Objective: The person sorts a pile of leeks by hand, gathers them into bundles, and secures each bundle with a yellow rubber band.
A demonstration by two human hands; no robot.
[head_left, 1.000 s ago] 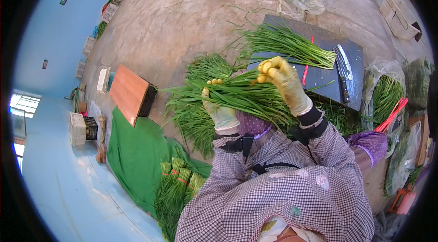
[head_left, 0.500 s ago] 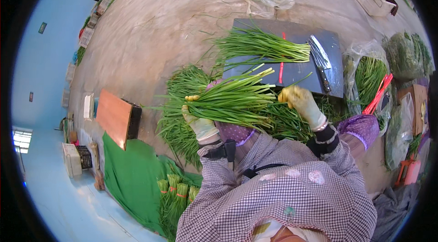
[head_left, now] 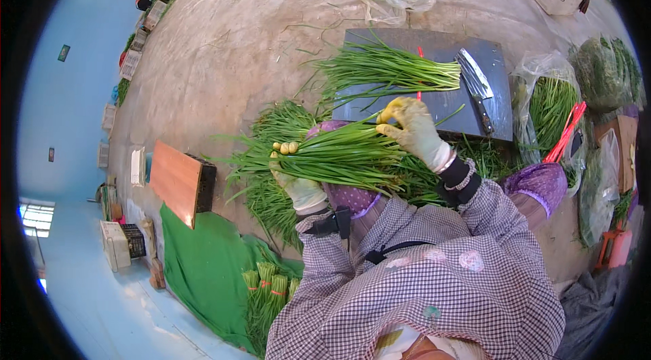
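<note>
We had both gloved hands on one long bunch of green chives, held level across our lap. Our left hand was wrapped around the bunch near its leafy end, fingers curled tight over the top, the stalks running through the closed grip. Our right hand was closed over the other end of the same bunch, fingers bent down on the stalks, just at the near edge of the dark cutting board that lay on the concrete floor.

So the bunch spanned from hand to hand, the leaf tips fanning out past the left hand over a loose heap of greens spread on the floor. On the board's far side lay a second bunch of chives, apart from our hands, and a cleaver rested near the board's right edge. A clear bag of greens sat just beyond that right edge, with red ties sticking out beside it. To our left a wooden box stood on the floor, and near it tied bundles lay on a green cloth.
</note>
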